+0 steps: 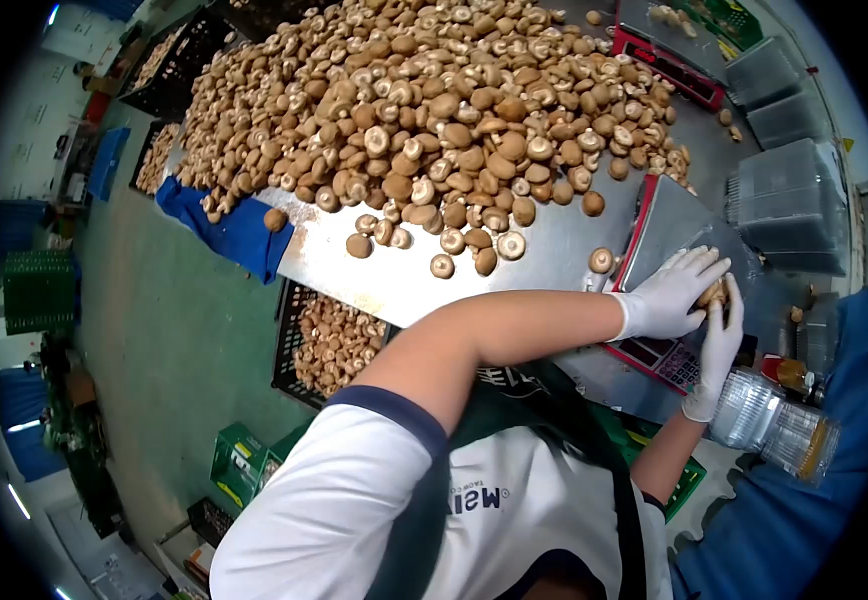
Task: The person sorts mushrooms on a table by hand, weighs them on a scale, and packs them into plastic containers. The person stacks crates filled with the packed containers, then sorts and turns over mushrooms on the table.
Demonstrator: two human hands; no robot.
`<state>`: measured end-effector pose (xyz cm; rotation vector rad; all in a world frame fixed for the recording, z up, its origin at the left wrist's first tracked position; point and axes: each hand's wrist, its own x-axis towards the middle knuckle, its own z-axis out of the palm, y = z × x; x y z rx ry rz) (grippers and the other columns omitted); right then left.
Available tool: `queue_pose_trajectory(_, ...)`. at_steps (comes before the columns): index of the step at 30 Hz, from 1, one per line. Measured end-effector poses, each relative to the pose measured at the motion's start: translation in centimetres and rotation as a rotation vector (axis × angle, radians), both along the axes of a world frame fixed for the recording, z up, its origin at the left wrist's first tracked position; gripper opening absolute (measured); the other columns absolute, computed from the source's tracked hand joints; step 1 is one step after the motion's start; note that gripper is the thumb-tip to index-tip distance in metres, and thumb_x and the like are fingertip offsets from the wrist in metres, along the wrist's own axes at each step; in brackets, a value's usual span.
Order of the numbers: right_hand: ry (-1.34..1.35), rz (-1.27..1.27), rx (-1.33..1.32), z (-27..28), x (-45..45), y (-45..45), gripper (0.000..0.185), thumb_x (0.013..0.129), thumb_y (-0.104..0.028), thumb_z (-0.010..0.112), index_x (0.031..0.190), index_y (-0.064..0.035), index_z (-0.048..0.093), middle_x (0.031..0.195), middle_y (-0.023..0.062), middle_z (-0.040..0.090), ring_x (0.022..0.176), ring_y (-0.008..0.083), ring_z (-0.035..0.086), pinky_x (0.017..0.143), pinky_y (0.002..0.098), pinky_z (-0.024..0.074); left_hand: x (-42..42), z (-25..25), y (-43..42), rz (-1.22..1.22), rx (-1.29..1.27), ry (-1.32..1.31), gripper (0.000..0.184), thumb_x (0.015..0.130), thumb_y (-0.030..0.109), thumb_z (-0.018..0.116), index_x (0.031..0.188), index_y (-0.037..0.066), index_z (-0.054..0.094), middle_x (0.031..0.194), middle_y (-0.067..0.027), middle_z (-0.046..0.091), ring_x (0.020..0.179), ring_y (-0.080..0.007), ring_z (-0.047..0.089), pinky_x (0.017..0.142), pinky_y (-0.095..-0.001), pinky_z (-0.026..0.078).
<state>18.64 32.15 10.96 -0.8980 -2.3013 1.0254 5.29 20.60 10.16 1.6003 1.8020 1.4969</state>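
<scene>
Brown shiitake mushrooms [714,293] are cupped between my two white-gloved hands, at the right side over a red-edged digital scale [644,345]. My left hand [676,290] reaches across from the left, its fingers closed over the mushrooms from above. Against their near right side my right hand [722,345] curls its fingers. The hands hide most of these mushrooms, so their number and what lies beneath them cannot be made out. A single mushroom [601,260] lies left of the scale, close to my left wrist.
A large mushroom pile [424,110] covers the metal table [329,262]. Another red scale [669,70] stands farther back. Stacked clear plastic trays [789,195] line the right side; more clear containers [769,420] lie near my right wrist. A black mushroom crate [284,345] sits below the table's edge.
</scene>
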Motion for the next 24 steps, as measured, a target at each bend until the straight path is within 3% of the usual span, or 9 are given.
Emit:
queue_pose_trajectory(3, -0.062, -0.108, 0.282, 1.9, -2.0, -1.0, 0.038, 0.097, -0.014, 0.051, 0.134, -0.0026, 0.053, 0.136, 0.0147, 0.054, 0.126, 0.027, 0.049, 0.108, 0.0369, 0.0356, -2.7, 1.0, -6.8, 0.055, 0.083, 0.098, 0.068, 0.078, 0.013, 0.066, 0.14, 0.003, 0.041, 0.142, -0.0254, 0.04, 0.134, -0.0434, 0.036, 0.113, -0.0495, 0.029)
queue_pose_trajectory(7, 0.271, -0.086, -0.027, 4.0, -7.8, -7.7, 0.034, 0.095, -0.008, 0.052, 0.128, -0.0027, 0.058, 0.13, 0.0126, 0.058, 0.121, 0.0264, 0.053, 0.104, 0.0363, 0.0392, -8.6, -4.3, -18.3, 0.532, -0.104, 0.21, 0.047, 0.075, 0.008, 0.066, 0.121, 0.004, 0.057, 0.123, -0.0209, 0.056, 0.113, -0.038, 0.053, 0.096, -0.0452, 0.043)
queue_pose_trajectory(11, 0.213, 0.408, -0.015, 0.8, -15.8, -15.7, 0.032, 0.088, -0.001, 0.053, 0.118, -0.0007, 0.064, 0.118, 0.0114, 0.064, 0.11, 0.024, 0.059, 0.099, 0.0335, 0.0433, -13.0, -8.2, -27.3, 1.096, -0.434, 0.331, 0.044, 0.078, 0.012, 0.069, 0.12, 0.006, 0.056, 0.117, -0.0164, 0.057, 0.114, -0.0342, 0.05, 0.098, -0.0456, 0.038)
queue_pose_trajectory(13, 0.152, 0.567, -0.194, 0.0, -20.3, -20.9, 0.03, 0.085, -0.004, 0.057, 0.112, -0.0056, 0.068, 0.112, 0.0128, 0.066, 0.107, 0.0276, 0.061, 0.096, 0.0373, 0.0454, -14.1, -10.0, -29.9, 1.024, -0.496, 0.198, 0.041, 0.079, 0.009, 0.068, 0.118, 0.005, 0.057, 0.112, -0.0171, 0.059, 0.106, -0.0336, 0.055, 0.093, -0.0419, 0.043)
queue_pose_trajectory(16, 0.049, 0.795, 0.186, -6.2, -26.3, -25.3, 0.037, 0.083, -0.01, 0.063, 0.119, -0.0111, 0.065, 0.12, 0.0077, 0.063, 0.112, 0.0292, 0.056, 0.096, 0.0405, 0.0439, -13.6, -10.2, -31.5, 1.041, -0.356, 0.082, 0.038, 0.081, 0.005, 0.067, 0.118, 0.005, 0.058, 0.108, -0.0182, 0.06, 0.101, -0.0344, 0.058, 0.089, -0.0389, 0.047)
queue_pose_trajectory(17, -0.012, 0.84, 0.352, -7.2, -27.7, -26.3, 0.04, 0.082, -0.012, 0.064, 0.122, -0.0126, 0.063, 0.123, 0.0058, 0.062, 0.114, 0.0291, 0.055, 0.096, 0.0413, 0.0432, -13.1, -9.6, -31.9, 1.094, -0.291, -0.007, 0.032, 0.084, 0.007, 0.066, 0.115, 0.005, 0.06, 0.103, -0.0129, 0.062, 0.098, -0.0297, 0.06, 0.085, -0.0361, 0.049)
queue_pose_trajectory(20, -0.23, 0.919, 0.509, -9.4, -29.9, -27.4, 0.044, 0.082, -0.019, 0.066, 0.126, -0.0158, 0.061, 0.123, 0.0029, 0.062, 0.113, 0.025, 0.054, 0.096, 0.041, 0.0402, -12.2, -9.0, -34.0, 0.998, 0.023, -0.882, 0.038, 0.091, 0.003, 0.061, 0.128, 0.005, 0.053, 0.107, -0.0064, 0.061, 0.091, -0.012, 0.06, 0.077, -0.0235, 0.05)
queue_pose_trajectory(23, -0.189, 0.842, 0.348, -9.1, -29.8, -27.6, 0.041, 0.086, -0.025, 0.066, 0.125, -0.0132, 0.062, 0.119, 0.0057, 0.064, 0.112, 0.027, 0.054, 0.097, 0.0411, 0.0407, -11.9, -9.2, -37.1, 0.832, 0.246, -1.445, 0.041, 0.096, 0.012, 0.053, 0.137, 0.011, 0.047, 0.114, -0.0065, 0.061, 0.095, -0.0162, 0.062, 0.084, -0.03, 0.052)
queue_pose_trajectory(24, -0.101, 0.799, 0.265, -8.6, -29.2, -27.9, 0.041, 0.086, -0.025, 0.066, 0.125, -0.0124, 0.061, 0.118, 0.0065, 0.065, 0.111, 0.0267, 0.055, 0.096, 0.0405, 0.0419, -11.9, -9.7, -37.9, 0.78, 0.214, -1.467, 0.042, 0.1, 0.024, 0.048, 0.14, 0.014, 0.044, 0.119, -0.0078, 0.059, 0.104, -0.0193, 0.061, 0.09, -0.0356, 0.051)
